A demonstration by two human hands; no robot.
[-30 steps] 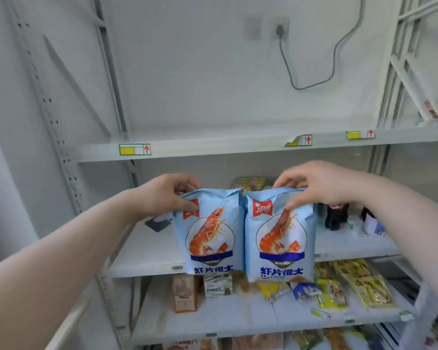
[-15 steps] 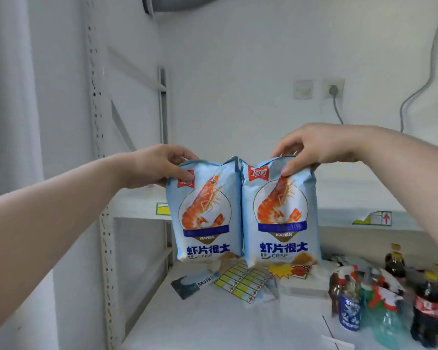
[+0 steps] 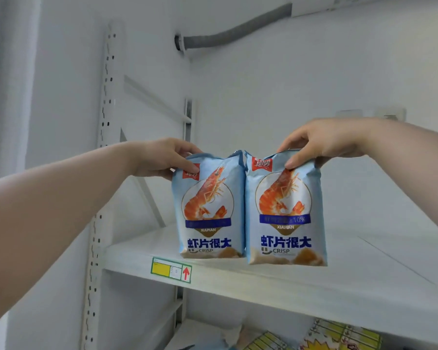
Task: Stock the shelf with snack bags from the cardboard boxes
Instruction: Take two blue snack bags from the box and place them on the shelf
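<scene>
Pale blue foil, printed with an orange prawn, a red logo and dark blue characters above the word CRISP, was seen on two upright snack bags held side by side, their edges touching. The left bag (image 3: 210, 205) was pinched at its top corner by the left hand (image 3: 162, 157), and the right bag (image 3: 285, 210) by the right hand (image 3: 319, 142), each with the thumb in front and the fingers curled over the top seal. Each bag hung below its hand. Half a second before, the pair had been held lower, over a shelf of bottles. They had since been raised to the white shelf (image 3: 263, 276) above, with their bottoms near its front edge, just beside a yellow price label (image 3: 171, 270). Whether they rested on it could not be told.
</scene>
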